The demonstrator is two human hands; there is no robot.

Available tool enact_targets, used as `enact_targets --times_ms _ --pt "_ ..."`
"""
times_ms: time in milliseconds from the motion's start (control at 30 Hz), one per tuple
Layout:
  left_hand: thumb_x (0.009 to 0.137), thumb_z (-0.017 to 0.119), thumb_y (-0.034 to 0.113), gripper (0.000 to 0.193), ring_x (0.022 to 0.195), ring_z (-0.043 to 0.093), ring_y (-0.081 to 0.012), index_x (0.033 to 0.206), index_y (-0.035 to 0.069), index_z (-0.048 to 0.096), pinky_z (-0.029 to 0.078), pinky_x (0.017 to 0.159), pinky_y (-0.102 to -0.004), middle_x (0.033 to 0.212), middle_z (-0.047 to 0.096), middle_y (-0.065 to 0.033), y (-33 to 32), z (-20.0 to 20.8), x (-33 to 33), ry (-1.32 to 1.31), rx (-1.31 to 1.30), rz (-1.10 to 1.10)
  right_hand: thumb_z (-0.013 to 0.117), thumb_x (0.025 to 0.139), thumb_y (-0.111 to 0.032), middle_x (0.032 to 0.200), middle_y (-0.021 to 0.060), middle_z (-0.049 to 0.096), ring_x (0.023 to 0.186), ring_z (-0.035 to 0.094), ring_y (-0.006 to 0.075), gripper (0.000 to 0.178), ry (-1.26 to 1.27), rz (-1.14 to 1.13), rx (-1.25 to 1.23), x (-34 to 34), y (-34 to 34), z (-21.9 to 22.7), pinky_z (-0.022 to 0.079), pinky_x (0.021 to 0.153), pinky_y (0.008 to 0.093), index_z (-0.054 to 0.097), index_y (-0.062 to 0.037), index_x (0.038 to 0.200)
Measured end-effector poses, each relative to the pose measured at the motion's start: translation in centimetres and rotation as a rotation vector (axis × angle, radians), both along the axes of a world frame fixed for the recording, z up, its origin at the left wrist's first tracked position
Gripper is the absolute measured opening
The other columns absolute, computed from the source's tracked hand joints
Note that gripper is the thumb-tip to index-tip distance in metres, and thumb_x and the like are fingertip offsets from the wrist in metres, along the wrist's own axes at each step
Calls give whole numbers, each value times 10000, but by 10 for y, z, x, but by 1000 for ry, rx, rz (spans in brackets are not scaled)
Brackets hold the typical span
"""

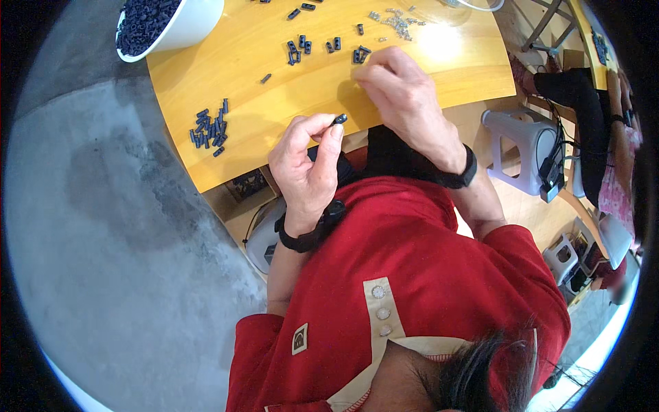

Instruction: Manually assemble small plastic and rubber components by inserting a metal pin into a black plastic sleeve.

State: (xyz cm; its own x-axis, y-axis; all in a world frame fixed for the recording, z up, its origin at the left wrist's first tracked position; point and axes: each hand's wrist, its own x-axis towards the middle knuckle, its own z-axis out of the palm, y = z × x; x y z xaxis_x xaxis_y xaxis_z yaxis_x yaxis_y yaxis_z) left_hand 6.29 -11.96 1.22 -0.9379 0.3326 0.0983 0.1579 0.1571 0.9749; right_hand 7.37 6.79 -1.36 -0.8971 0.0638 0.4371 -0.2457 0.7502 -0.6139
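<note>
One white tub holds dark pieces, left hand a black part

- A grey, concrete-looking floor is seen across the left, marked by darker, blotchy stains.
- The upper middle is filled by a yellow, smooth-topped wooden desk, its edges bent into curves by the lens.
- A bright white glare is thrown back from the desk's right part.
- On the right, a pale grey plastic stool with cut-out sides is placed near the desk.
- A smaller whitish stool is seen beyond it.
- A second yellow desk is partly shown at the upper right, with dark metal bars beside it.
- The lower right rim is washed by strong white light.
</note>
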Motion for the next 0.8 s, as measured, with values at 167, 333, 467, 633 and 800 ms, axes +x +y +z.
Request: enact_targets --times_ms 167,333,467,633,800 --pt "876 629 -51 107 763 605 -115 982 -39 640 485 700 -225 849 626 -69 1 4 3 14 37 -16 622 894 -53 851 71 630 714 614 160 99 -283 -9 -743 22 -9 26 522 647 288 639 -22 987" --pt "872 630 -57 120 763 615 -121 991 -44 641 490 694 -224 848 627 -75 5 13 5 13 16 -67 597 972 -152 814 19 637 638 595 79 150 -464 148 -1397 32 -15 13 495 592 214 612 -18 1038" --pt "865 629 -71 131 759 622 -126 992 -44 642 485 675 -219 848 628 -78 3 9 8 28 28 -62 601 972 -197 788 12 638 621 607 98 168 -525 236 -1658 33 -12 11 482 564 213 614 -34 1013" --pt "862 625 -83 136 751 619 -123 991 -43 642 477 656 -216 850 630 -80 4 12 8 50 20 -78 606 966 -185 804 25 652 609 607 108 163 -490 334 -1788 35 -9 14 485 555 223 615 -31 1016" --pt "863 625 -83 135 744 615 -119 990 -42 642 466 648 -213 849 633 -84 5 19 7 55 4 -92 614 956 -148 815 33 662 618 618 111 165 -459 284 -1729 38 -10 17 495 559 225 629 -26 1066"
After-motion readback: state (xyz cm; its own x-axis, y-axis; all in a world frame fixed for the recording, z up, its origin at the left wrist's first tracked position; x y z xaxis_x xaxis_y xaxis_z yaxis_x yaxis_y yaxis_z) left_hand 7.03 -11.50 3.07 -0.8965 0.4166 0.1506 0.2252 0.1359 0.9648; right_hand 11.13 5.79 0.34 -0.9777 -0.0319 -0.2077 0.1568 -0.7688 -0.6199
